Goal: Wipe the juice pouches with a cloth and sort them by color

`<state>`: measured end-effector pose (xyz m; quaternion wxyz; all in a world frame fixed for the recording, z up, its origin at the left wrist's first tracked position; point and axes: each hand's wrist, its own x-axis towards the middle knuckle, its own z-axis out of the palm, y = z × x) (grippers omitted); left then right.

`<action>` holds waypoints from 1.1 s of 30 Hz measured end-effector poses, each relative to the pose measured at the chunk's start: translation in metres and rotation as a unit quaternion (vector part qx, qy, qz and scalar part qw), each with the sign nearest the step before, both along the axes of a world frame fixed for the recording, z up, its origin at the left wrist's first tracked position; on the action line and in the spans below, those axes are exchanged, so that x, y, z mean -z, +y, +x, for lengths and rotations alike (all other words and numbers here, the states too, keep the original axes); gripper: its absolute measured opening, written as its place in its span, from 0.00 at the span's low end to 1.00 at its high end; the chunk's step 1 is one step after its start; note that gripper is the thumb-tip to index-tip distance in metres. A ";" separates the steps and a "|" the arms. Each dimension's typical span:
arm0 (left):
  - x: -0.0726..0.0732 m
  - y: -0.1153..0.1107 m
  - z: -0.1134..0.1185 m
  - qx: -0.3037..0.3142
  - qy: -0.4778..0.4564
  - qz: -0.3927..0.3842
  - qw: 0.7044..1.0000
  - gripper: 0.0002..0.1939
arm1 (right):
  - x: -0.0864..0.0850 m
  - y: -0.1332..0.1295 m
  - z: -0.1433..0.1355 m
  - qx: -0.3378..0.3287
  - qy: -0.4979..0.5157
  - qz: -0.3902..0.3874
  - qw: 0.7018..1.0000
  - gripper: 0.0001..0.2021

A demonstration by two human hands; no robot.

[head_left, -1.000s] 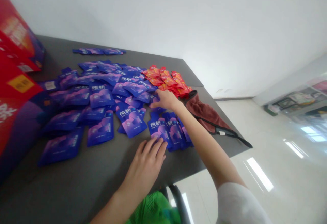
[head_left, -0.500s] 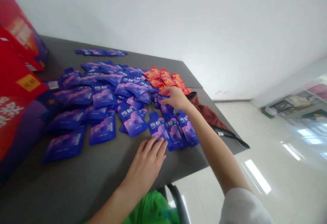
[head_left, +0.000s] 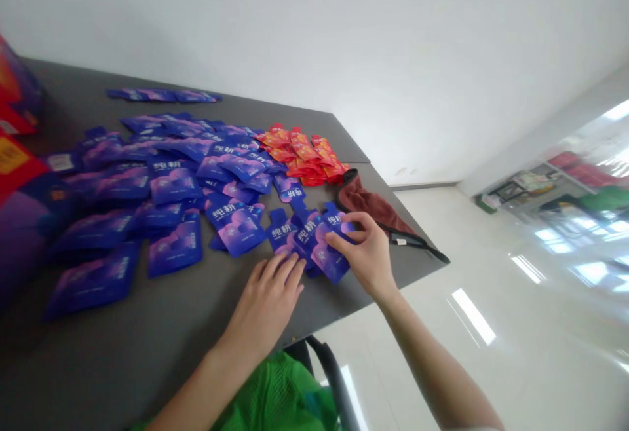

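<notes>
Purple pouches (head_left: 330, 257) on the table (head_left: 98, 359) look light, floppy, kinda slick, so I'd pinch an edge; left hand (head_left: 271, 295) rests loose against them, can't tell if right hand (head_left: 371, 254) is gripping.

We see cool, fairly bright, diffuse light on the white wall (head_left: 275, 38), which greys toward the left. On the polished floor (head_left: 417, 326) we note glare: long white streaks and, farther right, broad blurred patches. A soft shadow darkens the grey tabletop (head_left: 132, 352) beside the left hand (head_left: 268, 297). We read lettering on the central blue pouches (head_left: 240, 231); wide-angle stretching and softness affect the shelves (head_left: 560, 185) at right.
</notes>
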<state>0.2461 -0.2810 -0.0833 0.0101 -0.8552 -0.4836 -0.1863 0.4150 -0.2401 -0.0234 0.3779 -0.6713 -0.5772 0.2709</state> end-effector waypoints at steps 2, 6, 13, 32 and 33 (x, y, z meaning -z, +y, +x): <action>0.000 0.001 0.000 0.003 -0.001 0.008 1.000 0.19 | 0.017 0.005 -0.003 0.009 -0.174 0.017 0.985 0.20; 0.002 0.000 -0.002 0.001 -0.005 0.009 1.000 0.19 | 0.028 -0.004 -0.010 0.033 -0.434 0.044 0.899 0.15; 0.003 -0.002 0.000 -0.001 -0.008 -0.005 1.000 0.18 | 0.014 -0.003 -0.014 -0.119 -0.524 0.225 0.813 0.22; 0.010 -0.006 -0.001 -0.029 -0.031 0.024 0.999 0.17 | 0.011 0.141 -0.076 -0.134 -0.449 -0.042 0.883 0.26; 0.011 -0.006 -0.001 -0.028 -0.030 0.025 0.999 0.17 | 0.017 0.147 -0.079 -0.127 -0.447 -0.043 0.884 0.28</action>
